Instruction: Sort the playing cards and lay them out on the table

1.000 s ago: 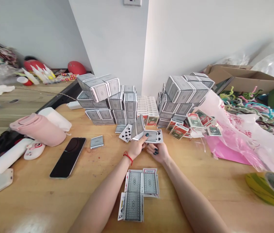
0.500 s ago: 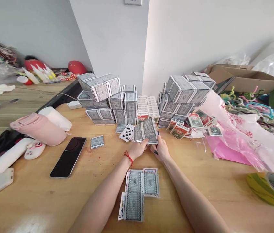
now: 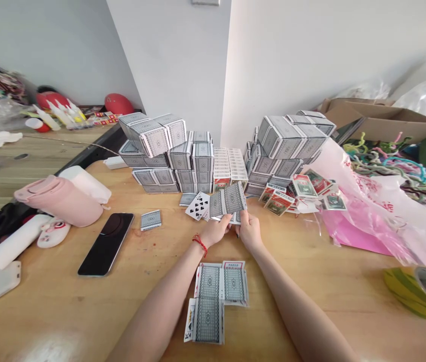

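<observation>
Both my hands grip a flat piece made of patterned playing cards (image 3: 228, 201), tilted above the table. My left hand (image 3: 216, 231), with a red string bracelet at the wrist, pinches its lower left edge. At the lower right corner, my right hand (image 3: 249, 230) has its fingers closed on the same cards. A face-up spade card (image 3: 198, 206) shows just left of the held piece. Between my forearms lies an L-shaped layout of cards (image 3: 208, 301), mostly backs up, with a king showing at its left side. The fingertips are partly hidden beneath the held cards.
Blocks built of cards stand stacked at the back left (image 3: 156, 146) and back right (image 3: 284, 146). Card boxes (image 3: 230, 166) stand between them. A phone (image 3: 106, 245), a pink bottle (image 3: 62, 201) and a small card pile (image 3: 151, 219) lie left; yellow tape (image 3: 405, 289) sits right.
My right hand has shifted its grip on the cards, its fingers now curled closer to the lower right corner. The held cards have tilted slightly; the left hand has barely moved.
</observation>
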{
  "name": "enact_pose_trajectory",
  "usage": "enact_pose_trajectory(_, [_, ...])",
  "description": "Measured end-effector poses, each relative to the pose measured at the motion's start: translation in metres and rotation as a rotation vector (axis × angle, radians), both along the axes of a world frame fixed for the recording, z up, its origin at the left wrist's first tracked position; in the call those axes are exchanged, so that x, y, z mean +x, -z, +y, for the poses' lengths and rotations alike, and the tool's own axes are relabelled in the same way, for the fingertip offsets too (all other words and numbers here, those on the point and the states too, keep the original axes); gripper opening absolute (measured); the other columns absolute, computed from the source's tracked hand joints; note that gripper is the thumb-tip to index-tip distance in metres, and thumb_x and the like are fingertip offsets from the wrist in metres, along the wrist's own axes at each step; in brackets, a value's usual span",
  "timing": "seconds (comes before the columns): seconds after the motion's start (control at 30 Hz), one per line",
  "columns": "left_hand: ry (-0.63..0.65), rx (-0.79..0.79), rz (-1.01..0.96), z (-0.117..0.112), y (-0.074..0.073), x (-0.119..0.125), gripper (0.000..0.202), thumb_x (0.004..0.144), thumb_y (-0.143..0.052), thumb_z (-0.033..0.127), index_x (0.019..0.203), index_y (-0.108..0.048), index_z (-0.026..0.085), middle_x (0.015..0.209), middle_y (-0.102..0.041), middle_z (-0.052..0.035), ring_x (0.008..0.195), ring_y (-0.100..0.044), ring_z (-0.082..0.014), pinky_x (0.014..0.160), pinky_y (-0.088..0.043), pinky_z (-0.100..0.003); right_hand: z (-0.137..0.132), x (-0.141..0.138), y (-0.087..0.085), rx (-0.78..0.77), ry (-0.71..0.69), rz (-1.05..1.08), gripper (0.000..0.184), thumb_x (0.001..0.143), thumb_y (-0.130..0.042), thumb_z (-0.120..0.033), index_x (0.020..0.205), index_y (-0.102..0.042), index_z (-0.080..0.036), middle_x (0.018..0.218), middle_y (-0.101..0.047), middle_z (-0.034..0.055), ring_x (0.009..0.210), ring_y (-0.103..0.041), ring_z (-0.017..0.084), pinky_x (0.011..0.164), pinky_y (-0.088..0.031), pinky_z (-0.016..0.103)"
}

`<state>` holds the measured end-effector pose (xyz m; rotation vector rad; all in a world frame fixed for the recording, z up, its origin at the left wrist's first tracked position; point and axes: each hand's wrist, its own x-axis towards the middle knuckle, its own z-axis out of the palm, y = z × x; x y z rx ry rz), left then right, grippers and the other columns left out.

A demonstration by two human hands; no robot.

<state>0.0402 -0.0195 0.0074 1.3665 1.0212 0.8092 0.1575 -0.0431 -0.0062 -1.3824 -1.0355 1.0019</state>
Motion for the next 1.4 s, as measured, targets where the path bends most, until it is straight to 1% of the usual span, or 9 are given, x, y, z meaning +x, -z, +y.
enact_pose_trajectory(0.1, [0.016,-0.045,-0.026,-0.001,0.0,0.003,0.032,0.078,-0.042,0.036,0.052,-0.038,0.018,0.052,-0.044,0.002,0.049,-0.04,-0.009,0.048,-0.034,-0.022,0.0,-0.001,0.001,0.017,0.044,-0.001,0.048,0.081,-0.039,-0.056,0.047,-0.041,-0.021,0.033,-0.042,-0.0029,0.035,-0.037,0.011,0.039,-0.028,0.025])
enact_pose_trajectory(0.3, [0.12,-0.13,-0.138,-0.002,0.003,0.007,0.033,0.076,-0.044,0.045,0.058,-0.037,0.018,0.048,-0.037,0.0045,0.045,-0.033,-0.0069,0.045,-0.028,-0.021,0.008,0.003,0.009,0.079,0.122,0.227,0.038,0.073,-0.052,-0.054,0.057,-0.044,-0.019,0.046,-0.041,-0.0057,0.042,-0.032,0.008,0.04,-0.025,0.022])
enact_pose_trajectory(0.37, [0.143,-0.151,-0.162,-0.002,0.003,0.006,0.032,0.076,-0.045,0.045,0.06,-0.037,0.018,0.048,-0.036,0.0053,0.045,-0.031,-0.0063,0.044,-0.026,-0.02,0.01,0.004,0.01,0.081,0.115,0.277,0.036,0.071,-0.056,-0.052,0.058,-0.045,-0.019,0.047,-0.039,-0.0065,0.042,-0.03,0.008,0.04,-0.024,0.022])
enact_pose_trajectory(0.5, [0.144,-0.171,-0.176,-0.001,0.001,0.005,0.033,0.076,-0.044,0.046,0.061,-0.036,0.018,0.048,-0.035,0.0057,0.045,-0.029,-0.006,0.043,-0.023,-0.02,0.012,0.009,0.009,-0.038,0.011,0.348,0.037,0.068,-0.058,-0.054,0.059,-0.046,-0.02,0.043,-0.038,-0.0071,0.038,-0.029,0.008,0.036,-0.021,0.022])
enact_pose_trajectory(0.63, [0.158,-0.16,-0.166,-0.002,-0.001,0.005,0.034,0.078,-0.042,0.045,0.059,-0.034,0.018,0.048,-0.034,0.0057,0.045,-0.027,-0.0059,0.042,-0.023,-0.02,0.012,0.01,0.004,-0.055,-0.055,0.291,0.04,0.067,-0.057,-0.058,0.059,-0.048,-0.02,0.041,-0.04,-0.0067,0.036,-0.03,0.008,0.035,-0.021,0.022])
enact_pose_trajectory(0.83, [0.164,-0.148,-0.155,-0.002,-0.002,0.004,0.035,0.078,-0.042,0.045,0.057,-0.034,0.018,0.048,-0.034,0.0055,0.045,-0.028,-0.0059,0.042,-0.024,-0.02,0.01,0.008,0.003,0.01,-0.048,0.104,0.046,0.074,-0.047,-0.062,0.057,-0.047,-0.019,0.043,-0.05,-0.003,0.041,-0.039,0.011,0.04,-0.029,0.023])
enact_pose_trajectory(1.03, [0.101,-0.136,-0.146,-0.003,0.001,0.006,0.033,0.076,-0.045,0.047,0.061,-0.039,0.018,0.05,-0.039,0.0043,0.046,-0.034,-0.0071,0.043,-0.027,-0.021,0.01,0.009,0.004,0.035,-0.016,0.022,0.048,0.074,-0.044,-0.064,0.055,-0.047,-0.02,0.041,-0.051,-0.0017,0.041,-0.043,0.013,0.041,-0.031,0.024])
enact_pose_trajectory(1.23, [0.105,-0.075,-0.075,-0.002,0.001,0.006,0.04,0.078,-0.042,0.051,0.057,-0.044,0.017,0.044,-0.041,0.004,0.04,-0.035,-0.0066,0.042,-0.029,-0.021,0.008,0.008,0.001,0.038,-0.013,0.076,0.048,0.075,-0.046,-0.061,0.051,-0.046,-0.019,0.041,-0.049,-0.0021,0.04,-0.04,0.011,0.041,-0.029,0.024])
enact_pose_trajectory(1.4, [0.081,0.038,-0.061,-0.007,0.0,0.001,0.042,0.078,-0.042,0.051,0.054,-0.045,0.017,0.039,-0.04,0.0033,0.038,-0.037,-0.0081,0.043,-0.03,-0.022,0.013,0.012,0.004,-0.009,0.114,0.233,0.046,0.071,-0.05,-0.062,0.055,-0.042,-0.02,0.039,-0.042,-0.0057,0.036,-0.034,0.009,0.037,-0.025,0.024])
